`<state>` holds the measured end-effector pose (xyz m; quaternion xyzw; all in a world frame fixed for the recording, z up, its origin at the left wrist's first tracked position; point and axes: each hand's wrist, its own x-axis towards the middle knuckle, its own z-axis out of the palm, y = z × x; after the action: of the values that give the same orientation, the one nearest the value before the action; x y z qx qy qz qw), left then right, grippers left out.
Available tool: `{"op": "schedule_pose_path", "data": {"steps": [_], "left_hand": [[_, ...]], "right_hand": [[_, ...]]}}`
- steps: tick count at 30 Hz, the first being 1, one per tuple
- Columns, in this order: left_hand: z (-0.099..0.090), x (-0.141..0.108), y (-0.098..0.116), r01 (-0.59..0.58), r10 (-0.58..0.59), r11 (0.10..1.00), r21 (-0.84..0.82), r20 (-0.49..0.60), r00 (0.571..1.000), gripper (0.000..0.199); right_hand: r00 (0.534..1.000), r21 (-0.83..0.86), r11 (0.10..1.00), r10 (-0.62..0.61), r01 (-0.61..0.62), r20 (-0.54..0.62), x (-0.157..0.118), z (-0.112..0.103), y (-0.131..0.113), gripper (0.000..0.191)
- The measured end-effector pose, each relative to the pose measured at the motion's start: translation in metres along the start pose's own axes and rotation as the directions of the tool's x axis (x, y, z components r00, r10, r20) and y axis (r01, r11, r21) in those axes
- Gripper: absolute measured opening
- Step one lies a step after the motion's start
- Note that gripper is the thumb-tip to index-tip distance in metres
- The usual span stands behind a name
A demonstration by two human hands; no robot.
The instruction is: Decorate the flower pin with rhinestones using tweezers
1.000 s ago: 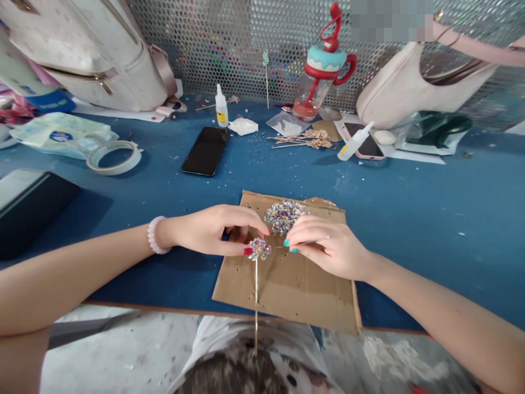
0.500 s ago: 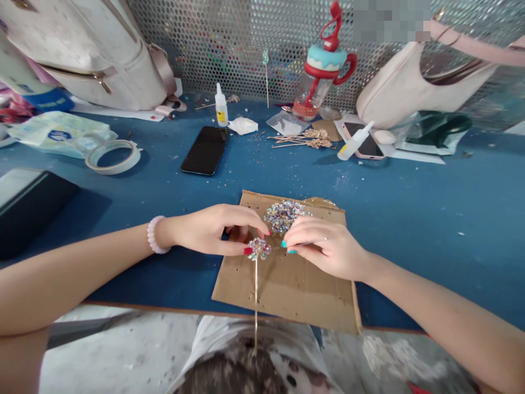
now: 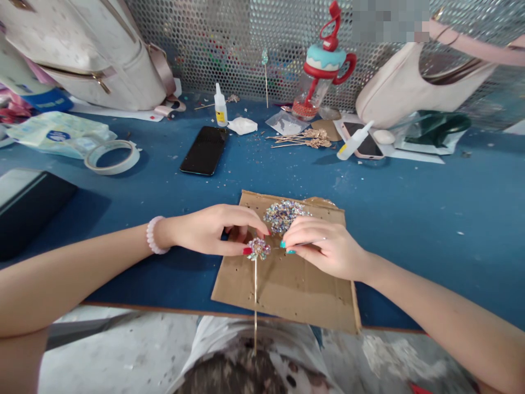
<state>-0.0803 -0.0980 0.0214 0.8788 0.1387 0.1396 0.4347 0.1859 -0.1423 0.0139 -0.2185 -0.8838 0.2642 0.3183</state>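
A hairpin with a flower head of coloured stones (image 3: 258,249) lies over a cardboard sheet (image 3: 303,290), its gold stick pointing toward me past the table edge. My left hand (image 3: 229,227), with red nails, has its thumb at the left side of the flower head and its index finger curved above it. To the right, my right hand (image 3: 324,243), with turquoise nails, pinches a thin metal tool (image 3: 308,242) whose fine tip points at the flower. Behind the hands sits a pile of small coloured stones (image 3: 283,214), partly covered by the right fingers.
Behind the cardboard are a black phone (image 3: 204,151), a glue bottle (image 3: 220,106), a second glue bottle (image 3: 355,142) and gold hairpins (image 3: 303,139). A tape roll (image 3: 112,157) lies left. A cup with a red handle (image 3: 318,76) stands at the back between two bags (image 3: 118,60).
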Motion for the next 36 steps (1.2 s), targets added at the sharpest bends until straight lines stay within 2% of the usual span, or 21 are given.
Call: {"op": "schedule_pose_path", "data": {"steps": [9, 15, 19, 36], "left_hand": [[0.000, 0.000, 0.000, 0.002, -0.002, 1.000, -0.012, -0.003, 1.000, 0.033], [0.000, 0.003, 0.002, 0.040, -0.040, 0.999, -0.021, 0.012, 0.999, 0.031], [0.000, 0.005, 0.002, 0.061, -0.060, 0.998, -0.008, 0.024, 0.998, 0.030], [0.000, 0.004, 0.000, 0.054, -0.055, 0.998, 0.016, 0.019, 0.998, 0.027]], "right_hand": [[0.999, 0.009, 1.000, 0.013, -0.013, -0.043, 0.002, -0.001, -0.003, 0.010], [0.984, 0.057, 0.998, 0.004, 0.006, -0.176, 0.006, 0.005, -0.008, 0.010], [0.975, 0.060, 0.997, -0.027, 0.041, -0.219, 0.008, 0.013, -0.009, 0.012], [0.972, 0.009, 0.999, -0.028, 0.031, -0.234, 0.013, 0.018, -0.010, 0.008]]}}
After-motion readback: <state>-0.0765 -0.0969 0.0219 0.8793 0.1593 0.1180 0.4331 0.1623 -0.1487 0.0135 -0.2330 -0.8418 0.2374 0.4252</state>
